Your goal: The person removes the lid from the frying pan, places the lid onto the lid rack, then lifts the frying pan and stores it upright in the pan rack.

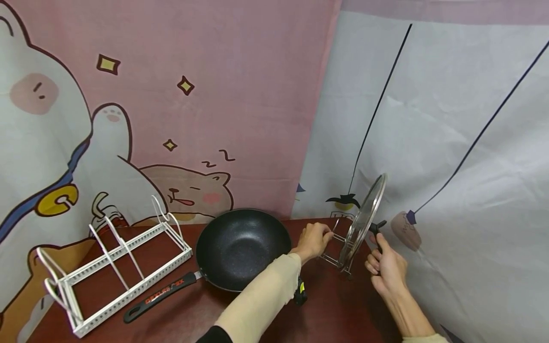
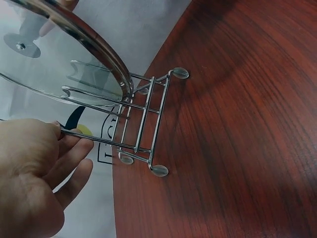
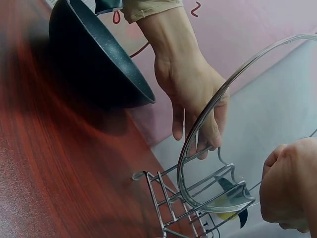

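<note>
Holds a round glass lid (image 1: 363,222) on edge at the right of a reddish-brown table (image 1: 330,305), with its metal rim (image 2: 102,49) down among the bars of a small wire rack (image 2: 144,114). Grips the lid's black knob (image 1: 376,229) in the right hand (image 1: 388,267), with fingers curled firmly round, probably for control of the disc without touching its edge. Pinches the tip of one upright wire (image 2: 79,133) of the rack in the left hand (image 1: 312,242), between thumb and fingertips, with the lower fingers loosely bent and partly spread; likely does so to keep so light a frame from sliding or tipping. Cannot tell how much weight to credit to the rack and how much to the right hand's grip. Includes also a black wok (image 1: 243,247) at mid-table, with its long handle (image 1: 160,296) toward the near left, and a white rack (image 1: 133,294) farther left, perhaps set apart for elbow room.
</note>
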Tool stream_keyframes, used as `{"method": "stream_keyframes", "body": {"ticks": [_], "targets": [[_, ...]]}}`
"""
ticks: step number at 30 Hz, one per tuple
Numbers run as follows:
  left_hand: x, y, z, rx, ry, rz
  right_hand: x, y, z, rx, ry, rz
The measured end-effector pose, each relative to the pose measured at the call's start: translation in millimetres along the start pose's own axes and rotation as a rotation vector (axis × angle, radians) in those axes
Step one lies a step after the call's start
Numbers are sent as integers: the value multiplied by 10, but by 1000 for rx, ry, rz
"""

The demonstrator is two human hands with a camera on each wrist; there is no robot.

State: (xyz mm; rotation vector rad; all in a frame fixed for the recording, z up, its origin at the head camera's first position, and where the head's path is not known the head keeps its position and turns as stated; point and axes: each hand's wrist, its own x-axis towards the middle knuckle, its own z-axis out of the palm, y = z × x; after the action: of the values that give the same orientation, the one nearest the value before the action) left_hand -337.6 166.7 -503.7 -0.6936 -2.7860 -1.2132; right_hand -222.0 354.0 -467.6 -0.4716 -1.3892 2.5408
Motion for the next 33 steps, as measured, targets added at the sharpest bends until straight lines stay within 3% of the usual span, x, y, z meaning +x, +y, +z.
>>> {"method": "stream_keyframes", "body": {"ticks": [13,33], "targets": [[-1,2,55,54,46,12,40,42,-76,-5,2,31],[-23,18,10,30,33,8,93,78,-92,-78,-8,46]]}}
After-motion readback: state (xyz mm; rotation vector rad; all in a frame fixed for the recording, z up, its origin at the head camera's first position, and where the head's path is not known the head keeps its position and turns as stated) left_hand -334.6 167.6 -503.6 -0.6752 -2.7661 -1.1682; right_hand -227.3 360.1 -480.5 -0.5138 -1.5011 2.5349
